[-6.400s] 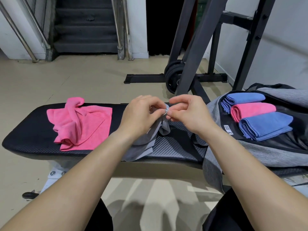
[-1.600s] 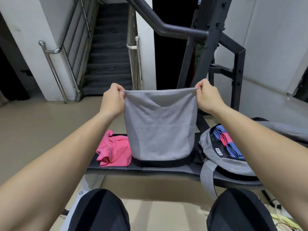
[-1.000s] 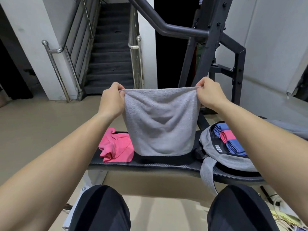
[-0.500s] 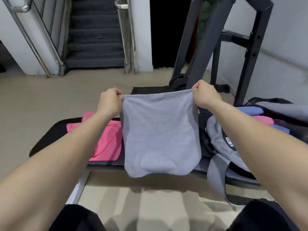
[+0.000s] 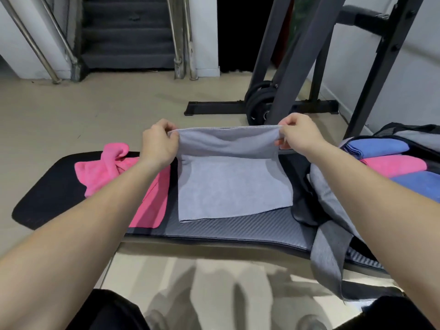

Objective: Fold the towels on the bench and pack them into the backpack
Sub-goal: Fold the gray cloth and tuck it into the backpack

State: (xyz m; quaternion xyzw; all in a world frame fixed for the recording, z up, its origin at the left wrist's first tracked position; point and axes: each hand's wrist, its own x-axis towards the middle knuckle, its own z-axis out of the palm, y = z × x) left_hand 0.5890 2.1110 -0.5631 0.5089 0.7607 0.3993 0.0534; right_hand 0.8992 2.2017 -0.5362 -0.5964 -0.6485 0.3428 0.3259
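A grey towel (image 5: 232,184) lies partly spread on the black bench (image 5: 214,231), its near part flat and its far edge lifted. My left hand (image 5: 160,142) pinches the far left corner and my right hand (image 5: 298,132) pinches the far right corner, stretching that edge taut above the bench. A crumpled pink towel (image 5: 119,172) lies on the bench to the left, partly behind my left forearm. At the right end sits an open grey backpack (image 5: 329,198) holding folded towels: blue (image 5: 378,146), pink (image 5: 395,165) and blue (image 5: 419,184).
A black rack frame (image 5: 292,67) with weight plates (image 5: 258,101) stands on the floor beyond the bench. Stairs with metal handrails (image 5: 128,32) rise at the back left. A grey backpack strap (image 5: 329,256) hangs over the bench's near edge.
The grey towel was hanging in the air from both hands; it has come down, and its lower part now lies flat on the bench. Both hands keep their corners.
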